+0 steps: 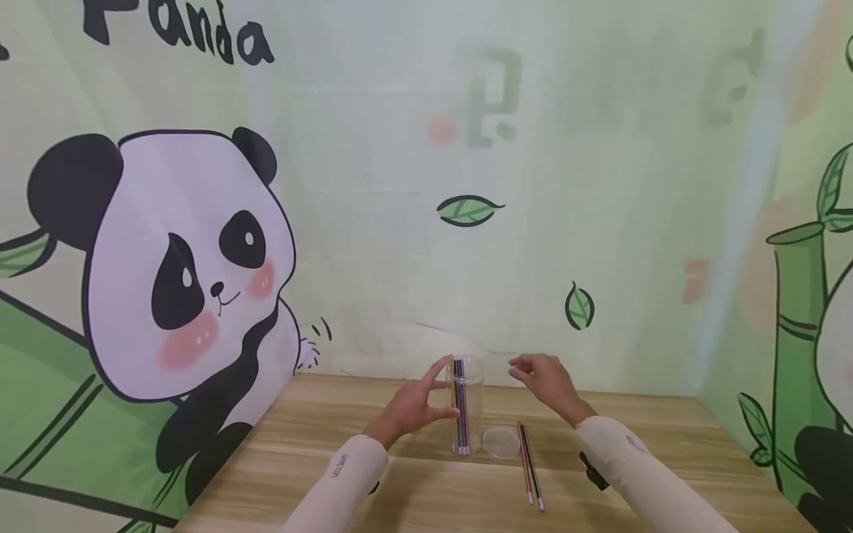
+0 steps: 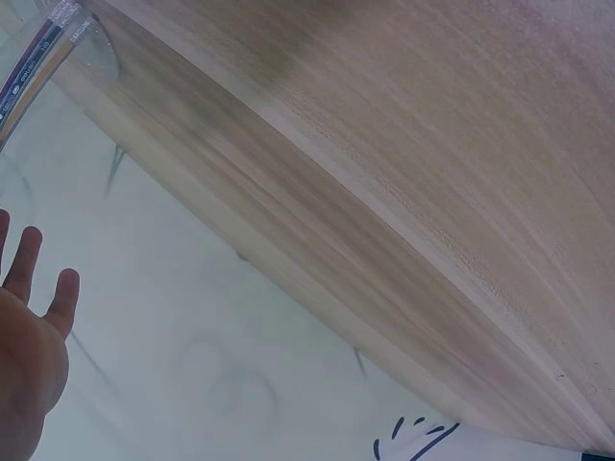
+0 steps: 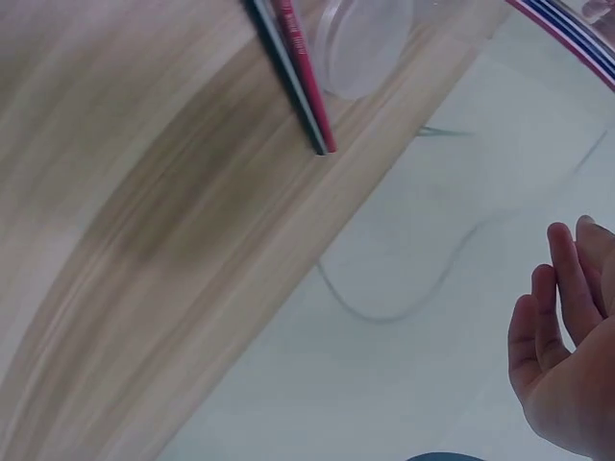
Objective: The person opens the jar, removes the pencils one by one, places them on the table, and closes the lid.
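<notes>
A tall clear plastic jar stands upright on the table with several pencils leaning inside its left side. My left hand holds the jar from the left, thumb low and index finger near the rim. In the left wrist view, spread fingers of that hand show below the pencils. Raised to the right of the jar, my right hand has loosely bent fingers with nothing visible between them. Two pencils, one red and one dark, lie beside a round translucent lid.
The wood-grain table meets a pale green backdrop just behind the jar. A printed panda is on the left side. A dark strap piece hangs at the right wrist.
</notes>
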Demonstrator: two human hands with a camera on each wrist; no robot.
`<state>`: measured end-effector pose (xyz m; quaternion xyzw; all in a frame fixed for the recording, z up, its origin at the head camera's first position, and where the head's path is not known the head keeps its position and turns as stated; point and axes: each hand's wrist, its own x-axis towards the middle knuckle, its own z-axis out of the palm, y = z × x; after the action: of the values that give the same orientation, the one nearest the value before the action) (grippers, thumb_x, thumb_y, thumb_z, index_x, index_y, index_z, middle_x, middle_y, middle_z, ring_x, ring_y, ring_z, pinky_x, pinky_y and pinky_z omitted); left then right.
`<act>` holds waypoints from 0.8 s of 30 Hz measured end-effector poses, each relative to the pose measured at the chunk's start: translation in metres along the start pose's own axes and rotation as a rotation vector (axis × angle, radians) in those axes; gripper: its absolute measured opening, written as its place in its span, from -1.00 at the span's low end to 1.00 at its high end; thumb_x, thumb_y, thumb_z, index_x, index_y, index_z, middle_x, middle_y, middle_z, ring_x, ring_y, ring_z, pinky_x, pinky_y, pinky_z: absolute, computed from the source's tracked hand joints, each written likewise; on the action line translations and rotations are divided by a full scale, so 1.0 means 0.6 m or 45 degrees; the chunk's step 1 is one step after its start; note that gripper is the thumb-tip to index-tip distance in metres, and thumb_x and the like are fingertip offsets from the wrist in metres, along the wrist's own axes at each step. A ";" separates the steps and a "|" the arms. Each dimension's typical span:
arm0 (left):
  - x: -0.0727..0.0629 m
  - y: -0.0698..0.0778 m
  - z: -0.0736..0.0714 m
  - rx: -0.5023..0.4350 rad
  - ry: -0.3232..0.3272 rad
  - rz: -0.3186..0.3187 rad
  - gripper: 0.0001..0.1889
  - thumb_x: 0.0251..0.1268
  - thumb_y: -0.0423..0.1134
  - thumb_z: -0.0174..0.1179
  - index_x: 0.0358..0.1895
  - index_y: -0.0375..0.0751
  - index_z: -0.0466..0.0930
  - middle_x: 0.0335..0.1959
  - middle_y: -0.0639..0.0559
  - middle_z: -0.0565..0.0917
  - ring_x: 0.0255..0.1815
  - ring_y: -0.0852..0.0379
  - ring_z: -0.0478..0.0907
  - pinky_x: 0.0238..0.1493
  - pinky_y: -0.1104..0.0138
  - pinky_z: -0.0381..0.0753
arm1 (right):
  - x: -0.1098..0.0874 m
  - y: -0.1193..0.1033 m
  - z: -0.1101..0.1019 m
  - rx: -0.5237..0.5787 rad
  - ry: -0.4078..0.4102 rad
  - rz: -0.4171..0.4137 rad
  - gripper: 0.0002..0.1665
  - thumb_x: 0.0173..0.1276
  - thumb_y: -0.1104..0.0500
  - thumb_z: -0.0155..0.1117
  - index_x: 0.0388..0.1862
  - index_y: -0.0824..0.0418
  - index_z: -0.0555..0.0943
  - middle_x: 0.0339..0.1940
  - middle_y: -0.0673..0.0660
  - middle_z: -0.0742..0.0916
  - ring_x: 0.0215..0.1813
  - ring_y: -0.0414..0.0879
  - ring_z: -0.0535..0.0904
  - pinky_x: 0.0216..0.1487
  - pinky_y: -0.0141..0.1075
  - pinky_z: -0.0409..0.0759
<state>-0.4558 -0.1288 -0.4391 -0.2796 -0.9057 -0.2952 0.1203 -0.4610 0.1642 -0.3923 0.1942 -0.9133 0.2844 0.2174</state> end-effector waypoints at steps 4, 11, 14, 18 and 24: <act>-0.001 0.000 0.001 0.005 -0.002 -0.005 0.08 0.21 0.10 0.49 0.67 0.28 -0.07 0.29 -0.05 0.66 0.32 -0.28 0.58 0.34 -0.19 0.48 | 0.009 -0.011 -0.001 -0.014 0.014 -0.010 -0.75 0.45 0.18 0.41 -0.02 0.31 0.78 -0.21 0.15 0.85 -0.21 0.00 0.77 -0.22 -0.12 0.71; -0.002 0.002 0.000 0.003 0.004 0.003 0.07 0.22 0.09 0.49 0.67 0.28 -0.07 0.28 -0.06 0.67 0.29 -0.27 0.60 0.34 -0.18 0.49 | 0.025 -0.027 -0.005 -0.020 0.018 -0.049 -0.75 0.46 0.18 0.40 -0.01 0.31 0.78 -0.23 0.14 0.85 -0.23 -0.03 0.76 -0.26 -0.15 0.68; -0.002 0.001 0.001 0.004 0.008 0.002 0.07 0.22 0.09 0.49 0.67 0.27 -0.07 0.28 -0.07 0.67 0.29 -0.27 0.60 0.34 -0.18 0.49 | 0.031 -0.032 -0.006 -0.020 0.008 -0.054 -0.74 0.47 0.17 0.39 0.01 0.32 0.77 -0.22 0.15 0.85 -0.25 -0.04 0.76 -0.28 -0.16 0.67; -0.002 0.001 0.001 -0.003 0.009 0.003 0.07 0.22 0.08 0.49 0.67 0.29 -0.07 0.28 -0.08 0.67 0.29 -0.28 0.60 0.33 -0.19 0.49 | 0.035 -0.043 -0.009 -0.011 0.011 -0.064 -0.73 0.47 0.18 0.39 0.01 0.33 0.77 -0.20 0.16 0.85 -0.24 -0.02 0.77 -0.25 -0.13 0.70; -0.003 0.003 -0.001 -0.008 0.006 0.007 0.08 0.22 0.08 0.49 0.68 0.26 -0.07 0.28 -0.08 0.67 0.30 -0.27 0.59 0.34 -0.19 0.48 | 0.041 -0.065 -0.015 -0.010 0.026 -0.092 -0.74 0.47 0.18 0.39 0.00 0.31 0.78 -0.22 0.15 0.85 -0.22 0.00 0.77 -0.20 -0.09 0.72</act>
<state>-0.4533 -0.1283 -0.4384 -0.2817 -0.9036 -0.2986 0.1225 -0.4599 0.1340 -0.3562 0.2232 -0.9045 0.2748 0.2377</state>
